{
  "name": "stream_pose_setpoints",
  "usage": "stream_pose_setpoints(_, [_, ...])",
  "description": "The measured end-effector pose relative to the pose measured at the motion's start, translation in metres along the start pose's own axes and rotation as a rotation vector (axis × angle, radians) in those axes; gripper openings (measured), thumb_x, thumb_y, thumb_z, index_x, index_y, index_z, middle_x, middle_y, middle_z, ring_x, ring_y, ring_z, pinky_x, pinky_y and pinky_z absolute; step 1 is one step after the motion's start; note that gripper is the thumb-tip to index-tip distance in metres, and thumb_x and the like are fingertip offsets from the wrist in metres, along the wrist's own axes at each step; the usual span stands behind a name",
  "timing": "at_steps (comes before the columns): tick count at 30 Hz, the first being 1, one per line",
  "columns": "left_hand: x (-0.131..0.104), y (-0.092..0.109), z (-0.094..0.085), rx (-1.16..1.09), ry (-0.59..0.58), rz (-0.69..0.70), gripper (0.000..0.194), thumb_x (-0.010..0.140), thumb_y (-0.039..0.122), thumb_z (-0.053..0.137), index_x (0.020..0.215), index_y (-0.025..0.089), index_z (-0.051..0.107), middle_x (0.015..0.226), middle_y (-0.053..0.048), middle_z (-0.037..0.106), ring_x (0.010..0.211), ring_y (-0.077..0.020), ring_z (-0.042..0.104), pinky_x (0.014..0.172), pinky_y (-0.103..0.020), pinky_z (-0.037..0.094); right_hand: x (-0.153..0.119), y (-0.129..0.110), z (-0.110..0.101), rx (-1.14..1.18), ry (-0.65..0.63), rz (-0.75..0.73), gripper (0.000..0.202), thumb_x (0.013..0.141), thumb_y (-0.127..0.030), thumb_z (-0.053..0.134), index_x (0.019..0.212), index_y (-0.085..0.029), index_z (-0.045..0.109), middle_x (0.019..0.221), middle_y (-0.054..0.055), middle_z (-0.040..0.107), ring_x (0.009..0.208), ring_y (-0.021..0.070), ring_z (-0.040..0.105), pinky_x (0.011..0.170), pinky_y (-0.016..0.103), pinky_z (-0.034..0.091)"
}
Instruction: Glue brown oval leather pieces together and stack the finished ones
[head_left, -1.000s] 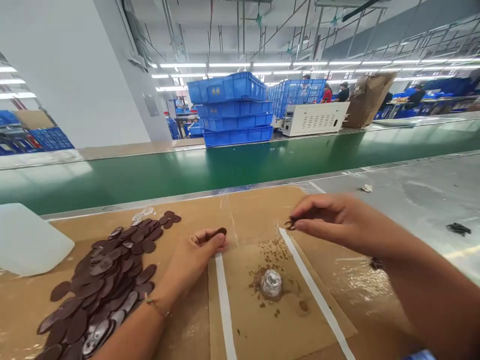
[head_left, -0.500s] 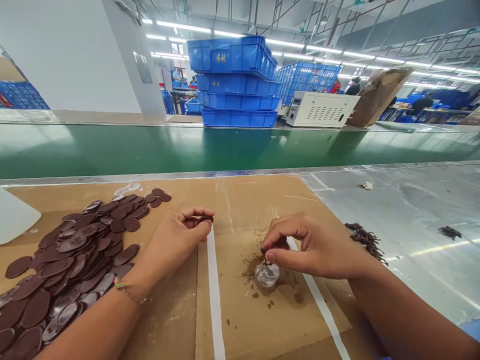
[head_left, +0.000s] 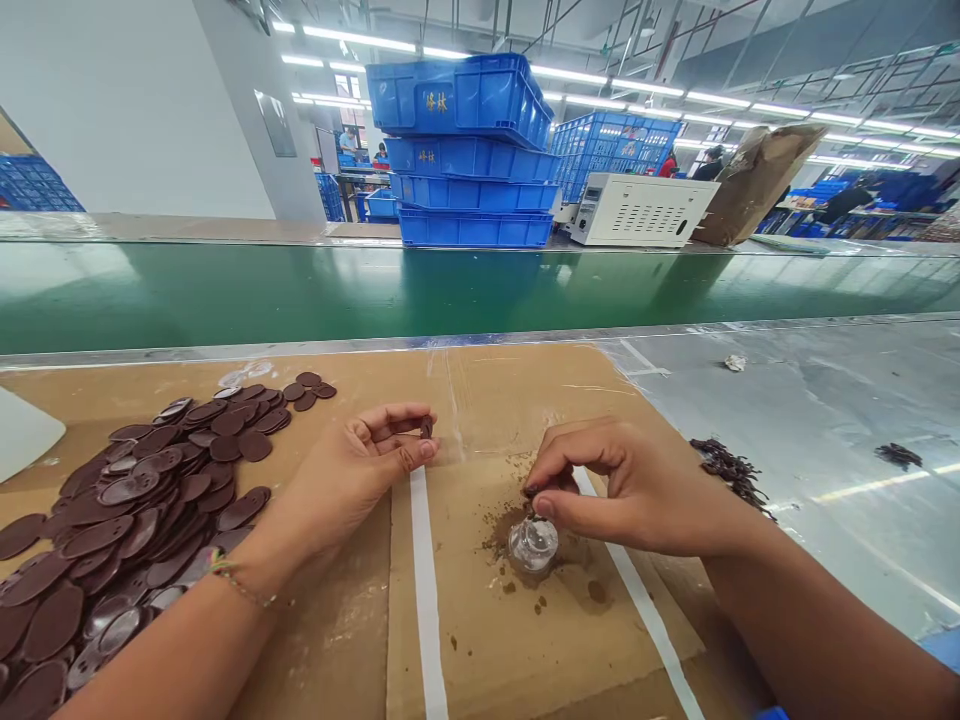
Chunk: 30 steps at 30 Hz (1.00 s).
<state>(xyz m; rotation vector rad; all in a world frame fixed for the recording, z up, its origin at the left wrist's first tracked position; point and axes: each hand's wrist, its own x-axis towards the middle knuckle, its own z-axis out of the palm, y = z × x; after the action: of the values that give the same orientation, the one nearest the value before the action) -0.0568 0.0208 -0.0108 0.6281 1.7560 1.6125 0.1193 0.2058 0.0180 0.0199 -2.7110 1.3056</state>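
Above the glass jar (head_left: pixel 533 547), right fingers (head_left: pixel 574 510) pinch a dark piece (head_left: pixel 530 492); left fingers (head_left: pixel 409 456), a disc (head_left: pixel 426 427) now turned upright

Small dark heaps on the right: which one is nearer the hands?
The bigger heap, just beyond the right hand; the other heap is smaller and lies farther right.
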Motion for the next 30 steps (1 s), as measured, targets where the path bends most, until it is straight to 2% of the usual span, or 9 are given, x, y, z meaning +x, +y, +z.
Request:
stream_pose_setpoints(2, [0.001,-0.002,-0.001,0.012,-0.009,-0.013,0.053,0.067,0.04,0.082,0.112,0.02,0.061,0.112,-0.006,0.07,0.095,-0.0174,0.064,0.091,-0.031,0.047,0.0,0.0,-0.001,-0.008,0.024,0.01,0.009,0.082,-0.019,0.062,0.082,-0.016,0.07,0.077,0.003,0.068,0.07,0.0162,0.063,0.063,0.026,0.048])
stream_pose_setpoints(8, [0.003,-0.004,-0.001,0.004,0.014,-0.005,0.056,0.066,0.04,0.082,0.114,0.021,0.061,0.109,-0.006,0.07,0.095,-0.0188,0.064,0.091,-0.033,0.046,0.001,-0.001,0.002,-0.025,-0.023,-0.007,0.011,0.075,-0.012,0.061,0.075,-0.017,0.07,0.069,0.0,0.065,0.062,0.0133,0.058,0.055,0.022,0.045])
stream_pose_setpoints(17, [0.002,-0.004,0.0,0.006,0.015,-0.021,0.054,0.067,0.038,0.082,0.113,0.02,0.061,0.1,-0.004,0.072,0.09,-0.0157,0.064,0.087,-0.03,0.046,0.001,-0.003,0.004,-0.026,-0.036,0.025,0.008,0.074,-0.013,0.063,0.073,-0.017,0.07,0.067,0.0,0.063,0.061,0.013,0.056,0.053,0.022,0.043])
stream_pose_setpoints(19, [0.001,-0.001,0.001,-0.013,0.016,-0.013,0.052,0.067,0.035,0.083,0.111,0.02,0.061,0.099,-0.004,0.072,0.089,-0.0149,0.065,0.085,-0.028,0.047,0.001,-0.001,0.004,0.054,0.047,0.03,0.006,0.075,-0.016,0.064,0.073,-0.017,0.07,0.066,0.001,0.062,0.06,0.0136,0.056,0.052,0.023,0.043])
stream_pose_setpoints(21, [-0.002,0.002,0.003,-0.067,-0.014,0.015,0.048,0.066,0.03,0.083,0.107,0.019,0.062,0.098,-0.004,0.073,0.091,-0.0146,0.066,0.085,-0.026,0.048,0.002,0.002,0.006,0.238,0.227,0.017,0.004,0.076,-0.021,0.069,0.074,-0.017,0.069,0.067,0.002,0.062,0.06,0.0137,0.055,0.053,0.024,0.044])
stream_pose_setpoints(24, [-0.008,0.005,0.01,-0.165,-0.128,0.038,0.042,0.066,0.024,0.084,0.102,0.019,0.063,0.094,-0.004,0.075,0.092,-0.0153,0.068,0.084,-0.025,0.051,0.006,0.007,0.011,0.559,0.466,0.0,0.013,0.077,-0.03,0.075,0.076,-0.019,0.068,0.07,0.002,0.062,0.061,0.0136,0.056,0.055,0.024,0.047])
stream_pose_setpoints(26, [-0.012,0.006,0.016,-0.214,-0.21,0.031,0.039,0.066,0.023,0.084,0.1,0.02,0.064,0.092,-0.003,0.075,0.09,-0.0149,0.069,0.083,-0.024,0.051,0.009,0.008,0.014,0.655,0.492,-0.001,0.016,0.078,-0.033,0.076,0.079,-0.019,0.068,0.072,0.001,0.062,0.061,0.0132,0.055,0.056,0.024,0.048])
stream_pose_setpoints(30, [-0.018,0.004,0.022,-0.231,-0.285,0.021,0.039,0.069,0.025,0.083,0.104,0.024,0.066,0.089,-0.001,0.075,0.086,-0.0123,0.069,0.081,-0.022,0.05,0.011,0.007,0.018,0.682,0.398,-0.062,0.013,0.084,-0.032,0.073,0.083,-0.019,0.068,0.075,0.001,0.062,0.066,0.0118,0.056,0.063,0.024,0.049])
